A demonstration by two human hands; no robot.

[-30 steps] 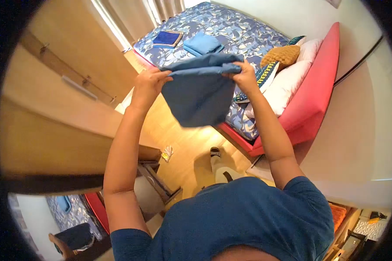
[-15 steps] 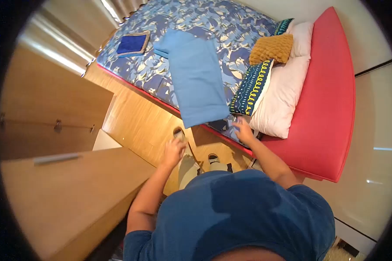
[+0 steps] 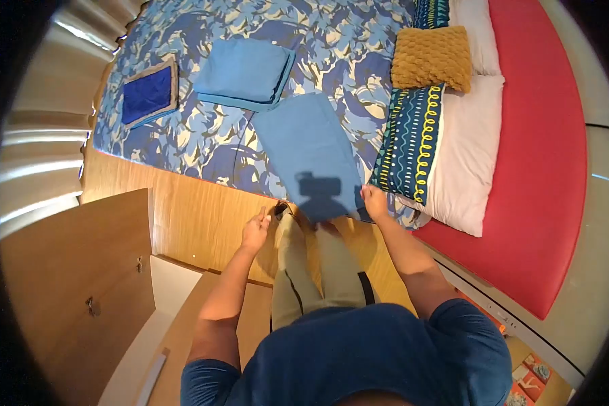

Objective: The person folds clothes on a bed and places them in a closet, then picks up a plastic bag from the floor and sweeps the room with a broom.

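A light blue cloth [image 3: 304, 139] lies on the bed near its front edge, its lower end hanging over the side. My right hand [image 3: 374, 201] is closed on that cloth's right edge near the lower corner. Off to the left of the cloth, my left hand [image 3: 256, 230] is in the air with a finger stretched out and nothing in it. Farther back on the bed rests a stack of folded light blue cloth [image 3: 243, 71]. Left of the stack sits a folded dark blue cloth [image 3: 147, 97] with a beige border, with a lighter blue layer under it.
The bed [image 3: 213, 149] has a blue camouflage-patterned cover and a red headboard [image 3: 541, 155]. Near the headboard are a mustard cushion [image 3: 432, 59], a patterned cushion [image 3: 407, 142] and white pillows [image 3: 470, 155]. Wooden cabinet doors [image 3: 81, 271] stand at the left, by curtains [image 3: 51, 115].
The large light blue cloth now appears as a separate back stack and a smaller front piece. My right hand has closed on the front piece's edge. The view has shifted as I moved.
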